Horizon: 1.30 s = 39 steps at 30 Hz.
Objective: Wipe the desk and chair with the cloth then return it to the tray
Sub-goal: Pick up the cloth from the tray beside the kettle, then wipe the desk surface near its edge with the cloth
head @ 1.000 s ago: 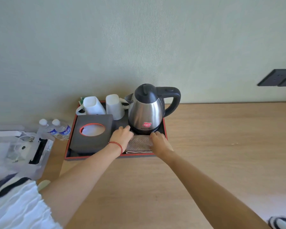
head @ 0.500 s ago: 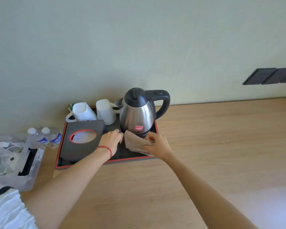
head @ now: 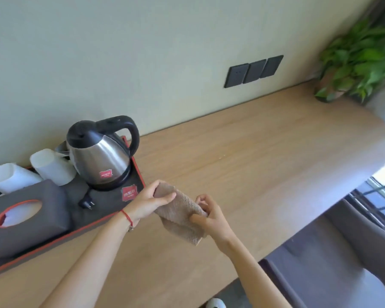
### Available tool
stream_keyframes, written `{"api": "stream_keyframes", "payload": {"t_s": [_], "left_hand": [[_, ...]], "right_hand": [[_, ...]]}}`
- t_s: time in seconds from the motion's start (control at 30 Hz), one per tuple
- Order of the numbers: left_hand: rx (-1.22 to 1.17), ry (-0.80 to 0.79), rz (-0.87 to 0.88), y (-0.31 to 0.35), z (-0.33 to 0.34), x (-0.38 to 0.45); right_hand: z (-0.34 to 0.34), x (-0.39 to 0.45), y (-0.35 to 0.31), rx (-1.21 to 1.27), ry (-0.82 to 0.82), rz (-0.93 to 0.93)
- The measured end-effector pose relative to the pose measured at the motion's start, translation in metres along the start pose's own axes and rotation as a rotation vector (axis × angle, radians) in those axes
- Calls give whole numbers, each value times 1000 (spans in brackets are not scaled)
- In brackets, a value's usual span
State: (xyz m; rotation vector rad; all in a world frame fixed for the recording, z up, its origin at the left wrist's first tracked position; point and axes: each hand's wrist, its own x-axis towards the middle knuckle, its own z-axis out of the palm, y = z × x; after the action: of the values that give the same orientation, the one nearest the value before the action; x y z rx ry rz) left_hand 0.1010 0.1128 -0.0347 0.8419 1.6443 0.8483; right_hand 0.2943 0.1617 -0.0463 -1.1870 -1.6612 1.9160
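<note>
A beige-brown cloth hangs in the air just right of the tray, above the wooden desk. My left hand, with a red string on its wrist, grips the cloth's upper end. My right hand pinches the cloth's right side. The dark tray with a red rim lies at the left of the desk. A grey chair stands below the desk's front edge at the lower right.
On the tray stand a steel kettle, two white cups, a dark tissue box and a loose plug. A potted plant sits at the desk's far right corner. Dark wall sockets are above the desk.
The cloth has been lifted off the tray and carried right, clear of it. Both hands now hold it in the air. The view has swung right, revealing the chair and plant.
</note>
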Motion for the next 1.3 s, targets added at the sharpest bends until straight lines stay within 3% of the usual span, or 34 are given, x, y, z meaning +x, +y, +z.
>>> {"api": "stream_keyframes", "payload": {"t_s": [0.1,0.23,0.43,0.6,0.83,0.97,1.03,1.13,1.3], "left_hand": [[194,-67,92,6,70,11],[170,-220,124,17,169,38],[91,-162,74,35,267,83],[94,-58,68,51,314,109],[48,-3,66,58,359,129],[-96,-11,43,52,368,134],[-49,100,120,47,372,135],[398,289,300,32,383,142],[929,324,317,11,406,151]], "right_hand": [[-48,-39,34,-269,168,-63],[-115,-67,68,-703,312,-99],[-193,-61,99,-880,378,-208],[-245,-51,113,-1029,404,-299],[-294,-43,125,-1031,386,-320],[-313,-41,126,-975,385,-341],[-324,-40,126,-915,400,-362],[-338,-45,126,-588,458,-280],[-362,-67,137,90,486,-84]]}}
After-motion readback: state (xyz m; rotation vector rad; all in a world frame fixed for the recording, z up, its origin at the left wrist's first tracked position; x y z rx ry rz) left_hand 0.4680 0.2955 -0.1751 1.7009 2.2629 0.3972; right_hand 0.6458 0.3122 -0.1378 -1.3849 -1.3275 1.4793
